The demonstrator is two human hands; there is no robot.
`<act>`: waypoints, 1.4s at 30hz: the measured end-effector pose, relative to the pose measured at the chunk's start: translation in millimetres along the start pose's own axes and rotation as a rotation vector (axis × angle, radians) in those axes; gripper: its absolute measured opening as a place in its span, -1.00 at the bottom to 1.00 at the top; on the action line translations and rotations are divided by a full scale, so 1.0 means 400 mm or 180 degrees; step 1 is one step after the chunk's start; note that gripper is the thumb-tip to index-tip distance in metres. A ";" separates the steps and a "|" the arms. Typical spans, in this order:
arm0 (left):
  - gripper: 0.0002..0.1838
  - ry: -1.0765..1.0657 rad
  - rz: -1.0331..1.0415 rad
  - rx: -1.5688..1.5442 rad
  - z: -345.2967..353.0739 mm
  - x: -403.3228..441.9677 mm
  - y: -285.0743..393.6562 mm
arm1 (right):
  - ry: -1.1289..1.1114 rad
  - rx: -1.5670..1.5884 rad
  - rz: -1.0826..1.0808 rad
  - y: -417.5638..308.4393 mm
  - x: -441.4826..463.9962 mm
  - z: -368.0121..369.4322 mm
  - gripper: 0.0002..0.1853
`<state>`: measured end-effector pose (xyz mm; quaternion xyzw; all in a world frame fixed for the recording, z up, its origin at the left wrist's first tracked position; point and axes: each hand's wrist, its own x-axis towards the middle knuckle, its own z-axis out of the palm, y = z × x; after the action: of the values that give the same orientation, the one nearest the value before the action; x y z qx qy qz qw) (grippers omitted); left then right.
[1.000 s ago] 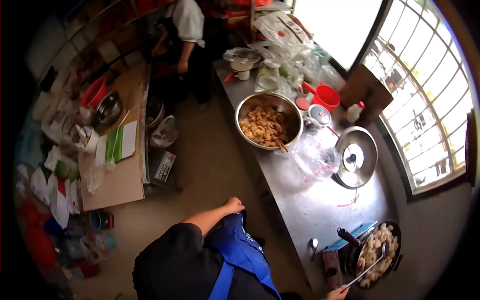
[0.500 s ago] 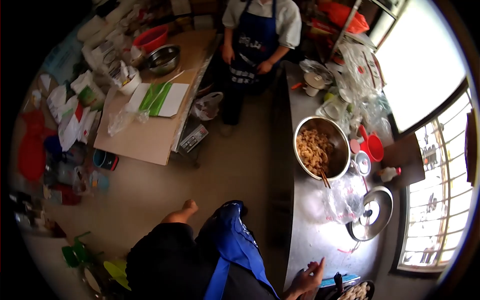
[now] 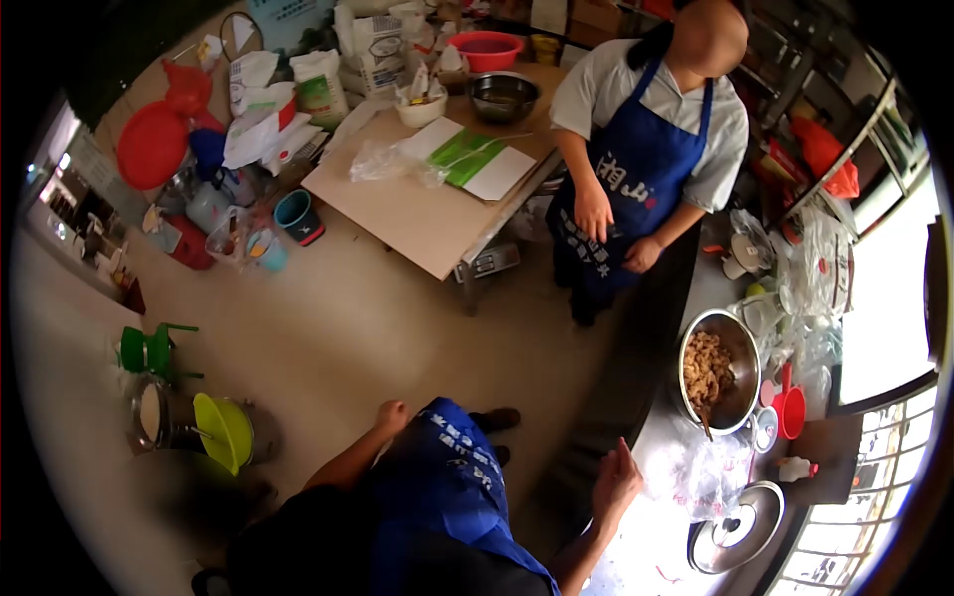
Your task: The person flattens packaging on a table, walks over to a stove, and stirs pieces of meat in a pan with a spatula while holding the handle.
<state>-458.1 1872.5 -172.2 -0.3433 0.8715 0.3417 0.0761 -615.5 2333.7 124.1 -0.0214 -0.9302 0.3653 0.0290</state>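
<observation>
My left hand (image 3: 393, 418) hangs beside the blue apron (image 3: 452, 452) I wear, fingers curled into a loose fist with nothing showing in it. Over the edge of the metal counter (image 3: 636, 541), my right hand (image 3: 617, 483) is raised, its fingers stretched out and holding nothing. Farther along that counter stands a steel bowl (image 3: 747, 370) of brownish food (image 3: 707, 370), with chopsticks (image 3: 706, 424) leaning in it. Between the bowl and a round metal lid (image 3: 737, 526) lies a clear plastic bag (image 3: 715, 467). My right hand is nearest to this bag and the lid.
Another person (image 3: 636, 149) in a blue apron stands between the counter and a wooden table (image 3: 397, 214). A lime-green basin (image 3: 221, 432) and a green stool (image 3: 149, 350) are at left. A red ladle (image 3: 789, 412) sits near the bowl.
My view has swung left, so the table and counter appear farther right. The other person appears closer, with hands moved. My right hand has risen from beside the pan, which is out of view.
</observation>
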 end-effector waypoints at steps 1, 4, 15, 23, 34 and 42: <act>-0.72 0.0079 -0.0489 -0.0537 0.022 -0.024 -0.158 | -0.0060 -0.0237 -0.0218 0.015 0.003 0.050 -0.66; -0.50 -0.1275 -0.0004 0.2914 -0.081 -0.220 -0.413 | -0.0795 -0.1064 -0.0634 -0.047 -0.039 0.156 -0.59; -0.57 0.0207 -0.3054 -0.0859 -0.209 -0.529 -0.766 | -0.2285 -0.0818 -0.1796 -0.327 -0.462 0.506 -0.66; -0.60 0.0605 -0.1897 -0.1251 -0.454 -0.510 -0.980 | -0.2571 -0.0485 -0.2055 -0.617 -0.782 0.717 -0.72; -0.74 -0.0651 -0.0375 0.0864 -0.357 -0.758 -1.360 | -0.2459 -0.0835 -0.2756 -0.721 -0.995 0.787 -0.81; -0.73 -0.1214 -0.1089 -0.0480 -0.373 -0.746 -1.270 | -0.2680 -0.1117 -0.1639 -0.586 -1.087 0.726 -0.67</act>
<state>112.3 1669.2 -225.9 -0.4198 0.7429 0.4463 0.2698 -206.4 1938.7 54.6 0.3522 -0.8836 0.1619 -0.2625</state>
